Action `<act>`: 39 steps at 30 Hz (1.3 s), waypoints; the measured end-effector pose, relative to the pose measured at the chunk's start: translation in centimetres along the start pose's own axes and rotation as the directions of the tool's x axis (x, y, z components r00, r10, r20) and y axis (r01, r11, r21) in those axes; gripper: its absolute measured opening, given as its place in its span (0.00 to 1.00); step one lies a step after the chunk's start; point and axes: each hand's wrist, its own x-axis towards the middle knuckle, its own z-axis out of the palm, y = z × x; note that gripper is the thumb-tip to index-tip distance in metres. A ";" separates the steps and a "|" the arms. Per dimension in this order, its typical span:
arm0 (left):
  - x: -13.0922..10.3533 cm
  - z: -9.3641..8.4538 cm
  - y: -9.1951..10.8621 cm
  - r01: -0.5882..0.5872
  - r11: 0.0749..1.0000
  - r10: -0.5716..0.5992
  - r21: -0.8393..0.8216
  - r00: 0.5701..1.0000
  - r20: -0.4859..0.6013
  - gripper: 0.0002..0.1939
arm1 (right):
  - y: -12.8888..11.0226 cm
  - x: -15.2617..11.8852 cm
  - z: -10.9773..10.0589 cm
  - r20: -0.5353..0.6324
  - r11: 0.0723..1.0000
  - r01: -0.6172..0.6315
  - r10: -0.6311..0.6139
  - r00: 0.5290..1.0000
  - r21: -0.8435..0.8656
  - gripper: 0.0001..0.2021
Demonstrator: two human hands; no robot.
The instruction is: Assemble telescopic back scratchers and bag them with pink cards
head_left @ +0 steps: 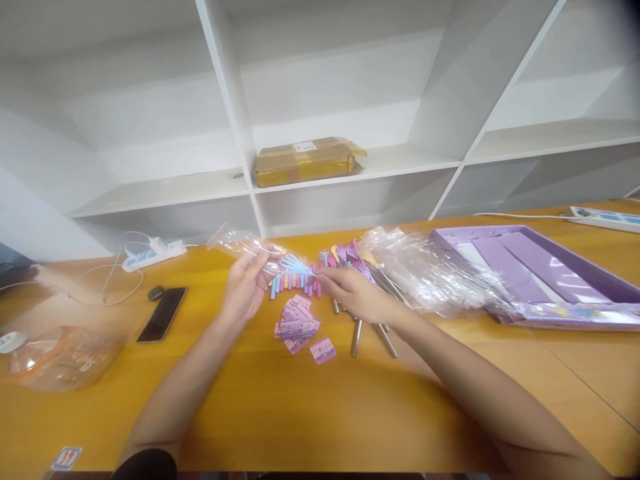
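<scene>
Wooden table (pixel 300 420) beneath white shelving (pixel 330 93), open purple box (pixel 595 257) at right beside heaped clear bags (pixel 425 270), right hand (pixel 357 291) pinching blue pronged piece (pixel 295 267) between both hands, left hand (pixel 243 283) gripping clear bag (pixel 230 241), pink cards (pixel 299 325) nearer the camera.

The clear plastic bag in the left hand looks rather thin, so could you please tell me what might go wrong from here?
The spread fingers of the light-blue, hand-shaped piece, pinched by the right hand, could snag the clear plastic bag in the left hand. The right forearm might nudge the silver metal rods close beside it. A low sweep could scatter the loose pink-and-purple cards.
</scene>
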 end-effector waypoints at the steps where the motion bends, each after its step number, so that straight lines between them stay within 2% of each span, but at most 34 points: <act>1: 0.0 -0.1 0.1 0.012 1.000 -0.012 0.000 1.000 -0.001 0.19 | 0.0 0.0 -0.3 -0.005 1.000 -0.004 0.004 1.000 -0.009 0.21; 7: 0.0 -0.1 0.5 0.041 0.999 -0.042 -0.031 0.999 -0.034 0.14 | 0.2 -0.1 -2.0 0.008 0.998 0.050 -0.049 0.999 -0.035 0.22; 14: -0.4 0.5 0.1 0.062 0.997 -0.065 -0.046 0.996 -0.067 0.14 | 0.1 -0.2 -1.9 0.010 0.997 0.060 -0.060 0.998 -0.051 0.22; 22: -1.1 1.0 -0.3 0.035 0.999 -0.035 0.008 0.999 0.000 0.18 | 0.6 -0.2 -1.8 0.022 0.994 0.102 -0.101 0.995 -0.046 0.22; 25: -1.0 0.9 -0.2 0.064 0.998 -0.064 0.002 0.998 0.005 0.18 | 0.8 -0.2 -2.1 0.011 0.991 0.121 -0.121 0.993 -0.062 0.22; 30: -0.6 0.6 0.3 0.114 0.993 -0.115 0.007 0.991 0.072 0.16 | 0.8 -0.2 -2.7 0.006 0.991 0.117 -0.117 0.993 -0.068 0.21; 35: -0.7 0.7 0.4 0.163 0.986 -0.162 -0.025 0.985 0.054 0.18 | 1.3 0.0 -2.6 0.035 0.989 0.141 -0.140 0.990 -0.033 0.22; 39: -1.1 1.0 0.1 0.198 0.979 -0.195 -0.053 0.979 0.052 0.15 | 1.3 0.2 -2.4 0.029 0.985 0.173 -0.173 0.984 -0.006 0.22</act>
